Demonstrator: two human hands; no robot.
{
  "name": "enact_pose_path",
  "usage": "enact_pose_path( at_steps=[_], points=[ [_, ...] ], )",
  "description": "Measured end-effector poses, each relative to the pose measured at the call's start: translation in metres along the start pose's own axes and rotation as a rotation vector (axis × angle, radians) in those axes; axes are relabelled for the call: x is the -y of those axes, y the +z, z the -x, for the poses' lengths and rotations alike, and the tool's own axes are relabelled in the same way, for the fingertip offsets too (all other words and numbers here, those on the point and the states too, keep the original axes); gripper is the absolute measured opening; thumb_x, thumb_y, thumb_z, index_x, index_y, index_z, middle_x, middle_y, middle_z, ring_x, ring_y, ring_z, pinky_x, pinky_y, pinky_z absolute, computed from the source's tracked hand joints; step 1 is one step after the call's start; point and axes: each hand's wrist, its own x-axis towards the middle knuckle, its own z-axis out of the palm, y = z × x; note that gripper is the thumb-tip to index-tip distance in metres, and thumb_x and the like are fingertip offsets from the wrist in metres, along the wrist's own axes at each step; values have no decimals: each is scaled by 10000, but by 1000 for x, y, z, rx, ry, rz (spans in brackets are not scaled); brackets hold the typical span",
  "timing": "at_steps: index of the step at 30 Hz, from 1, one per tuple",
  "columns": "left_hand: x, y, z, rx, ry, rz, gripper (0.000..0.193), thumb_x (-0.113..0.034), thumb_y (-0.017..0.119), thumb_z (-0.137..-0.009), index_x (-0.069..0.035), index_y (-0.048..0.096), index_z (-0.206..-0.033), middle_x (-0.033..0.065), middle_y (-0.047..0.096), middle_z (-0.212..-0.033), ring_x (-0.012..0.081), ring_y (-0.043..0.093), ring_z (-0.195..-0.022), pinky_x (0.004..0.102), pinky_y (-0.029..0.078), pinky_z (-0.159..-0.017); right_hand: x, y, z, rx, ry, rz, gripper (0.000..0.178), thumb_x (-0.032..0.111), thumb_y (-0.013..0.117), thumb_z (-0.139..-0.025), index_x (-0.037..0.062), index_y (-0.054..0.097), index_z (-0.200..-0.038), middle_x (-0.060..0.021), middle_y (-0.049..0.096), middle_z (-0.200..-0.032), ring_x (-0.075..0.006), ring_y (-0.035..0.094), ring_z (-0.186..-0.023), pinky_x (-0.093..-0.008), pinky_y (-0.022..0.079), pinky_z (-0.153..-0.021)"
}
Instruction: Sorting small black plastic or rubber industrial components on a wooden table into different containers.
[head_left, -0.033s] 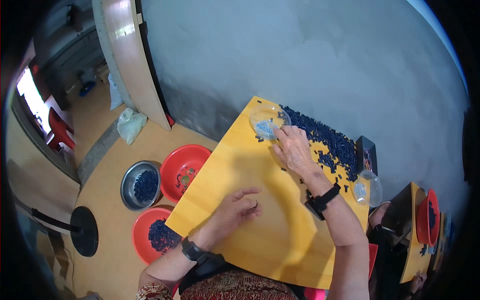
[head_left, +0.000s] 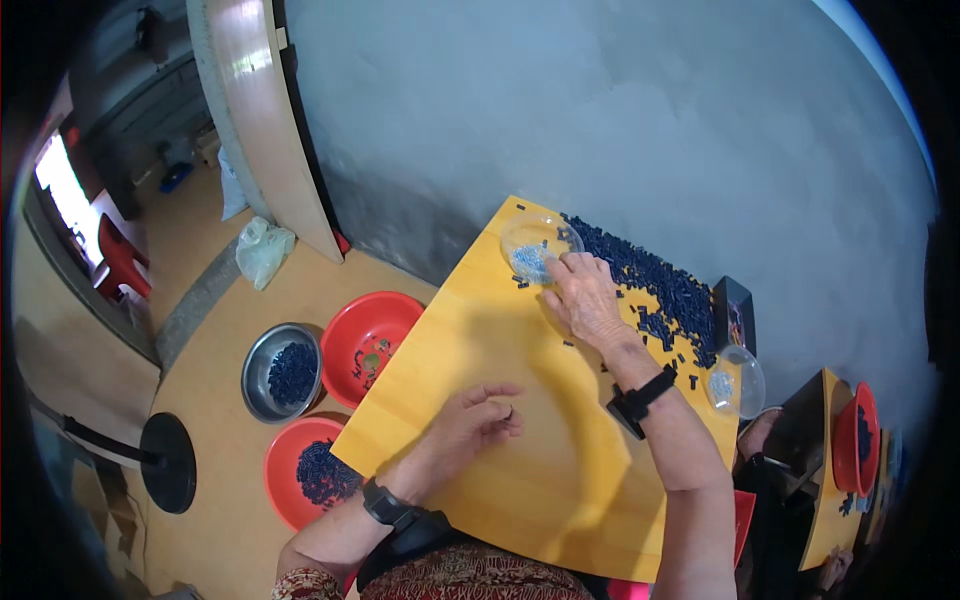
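My left hand [head_left: 462, 438] is above the near left part of the yellow table, with a small dark piece [head_left: 510, 412] between thumb and curled fingers. My right hand [head_left: 586, 300] reaches to the far side, its fingertips at the near rim of a clear round dish [head_left: 513, 235]. In that dish lie small shiny silver-blue pieces [head_left: 530, 261]. The thumb is apart from the bent fingers, and I see nothing held there. Right of this hand spreads a heap of short dark tube-like pieces [head_left: 650, 275], with loose ones scattered around it.
The yellow table [head_left: 540, 490] meets a grey wall. A black box [head_left: 735, 310] and a second clear dish [head_left: 748, 385] stand at its right. On the floor at left are red basins [head_left: 385, 308] [head_left: 285, 470] and a metal bowl [head_left: 252, 365]. Another person's hand [head_left: 835, 567] shows at the lower right.
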Motion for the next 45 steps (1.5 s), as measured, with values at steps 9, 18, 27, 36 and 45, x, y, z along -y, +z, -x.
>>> enact_pose_path(
  at_steps=[9, 18, 27, 36, 45],
  points=[
    [-1, -13, -6, -86, -54, 40, 175, -88, 534, -950, 2, 616, -1076, 49, 637, -975, 135, 621, -858, 229, 513, -781, -12, 30, 10, 63, -165, 32, 47, 85, 635, -749, 77, 604, -784, -51, 573, -822, -244, 562, -831, -373, 429, -733],
    [-23, 3, -20, -192, 109, -9, 265, -284, 568, -978, -33, 623, -1040, 3, 593, -872, 107, 608, -809, 212, 489, -715, 47, -33, 76, 109, -345, -41, 129, 130, 574, -731, 55, 593, -835, -46, 524, -801, -208, 538, -801, -343, 421, -713],
    [-4, 4, -36, -240, 177, -554, 262, -283, 530, -964, -41, 625, -1001, -38, 506, -690, 73, 495, -590, 207, 401, -582, 68, -58, 98, 320, -332, -17, 231, 131, 611, -763, 28, 635, -969, -66, 582, -880, -230, 574, -827, -336, 443, -713],
    [3, -1, -32, -215, 454, -1119, 436, -209, 434, -940, 58, 506, -1277, 247, 617, -1179, 348, 573, -1129, 377, 409, -985, 85, -44, 77, 108, 110, -441, 243, 133, 654, -819, 69, 602, -1048, -131, 579, -932, -346, 549, -927, -437, 455, -813],
    [-11, 22, -32, -263, 574, -1268, 297, -217, 424, -957, 35, 534, -1071, 278, 598, -920, 412, 597, -906, 459, 462, -783, 66, -27, 79, 307, 9, -380, 164, 193, 674, -808, 55, 606, -865, -149, 543, -879, -351, 541, -884, -449, 460, -790]
  ],
)
